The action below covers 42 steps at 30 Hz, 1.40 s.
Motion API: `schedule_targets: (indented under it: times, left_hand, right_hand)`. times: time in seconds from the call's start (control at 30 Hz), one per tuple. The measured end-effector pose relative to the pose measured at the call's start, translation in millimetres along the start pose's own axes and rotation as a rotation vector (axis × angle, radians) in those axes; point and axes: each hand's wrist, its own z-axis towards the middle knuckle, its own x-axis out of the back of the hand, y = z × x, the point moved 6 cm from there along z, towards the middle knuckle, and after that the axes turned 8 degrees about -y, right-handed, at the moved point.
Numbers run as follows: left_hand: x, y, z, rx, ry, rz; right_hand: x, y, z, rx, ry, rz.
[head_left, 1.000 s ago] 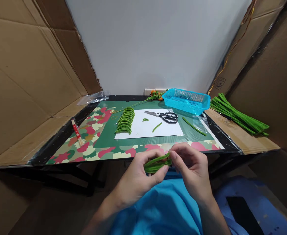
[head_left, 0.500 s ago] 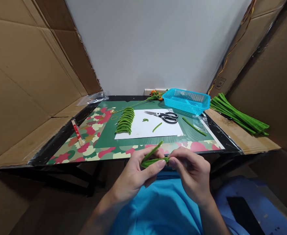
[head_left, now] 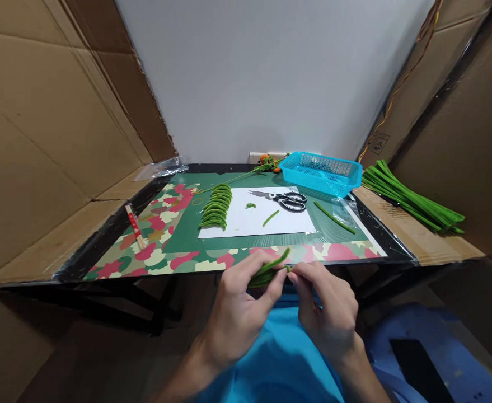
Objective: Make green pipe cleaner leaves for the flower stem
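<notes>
A bent green pipe cleaner [head_left: 265,276] is pinched in my left hand [head_left: 239,310], its loose end sticking up to the right. My right hand [head_left: 327,302] closes thumb and fingers on the tip of the same piece; the exact contact is partly hidden by the fingertips. Both hands are over my lap at the table's front edge. Beyond them, a row of folded green pipe-cleaner leaves [head_left: 216,207] lies on the left of a white paper sheet [head_left: 246,224]. Scissors [head_left: 290,201], a short cut stem [head_left: 270,218] and a small curled piece [head_left: 251,205] rest on that sheet too.
A blue plastic basket [head_left: 321,174] stands at the back right, beside an orange flower [head_left: 268,162]. One pipe cleaner [head_left: 333,217] lies right of the paper. A green bundle [head_left: 413,196] rests on cardboard at right. Red-wrapped sticks [head_left: 135,226] lie at left.
My left hand has turned more upright and its fingers curl further over the pipe cleaner, whose loose end now leans lower and to the right. My right hand still pinches the tip.
</notes>
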Motion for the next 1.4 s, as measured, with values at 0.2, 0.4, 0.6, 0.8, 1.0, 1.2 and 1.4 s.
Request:
schedule_targets:
  times: [0.2,0.4,0.6,0.8,1.0,1.2,1.4]
  left_hand:
    - [-0.4,-2,3,-0.003,-0.031,-0.008]
    - [-0.3,-20,6,0.201,-0.124,-0.326]
    - [-7.2,-34,3,0.323,-0.253,-0.551]
    - [-8.0,-34,1,0.309,-0.322,-0.548]
    - [-6.4,-30,4,0.289,-0.358,-0.52]
    - [-7.0,-23,5,0.288,-0.406,-0.546]
    - [-3.2,-22,2,0.312,-0.322,-0.526]
  right_hand:
    - [1,6,2,-0.05,-0.064,0.068]
    - [4,11,3,0.112,-0.212,0.116]
    - [8,11,10,0.228,-0.205,0.104]
    - [5,11,15,0.158,-0.244,0.111]
    - [12,16,20,0.045,-0.337,0.327]
    - [11,20,37,0.141,-0.424,0.171]
    - [6,21,32,0.149,-0.33,0.18]
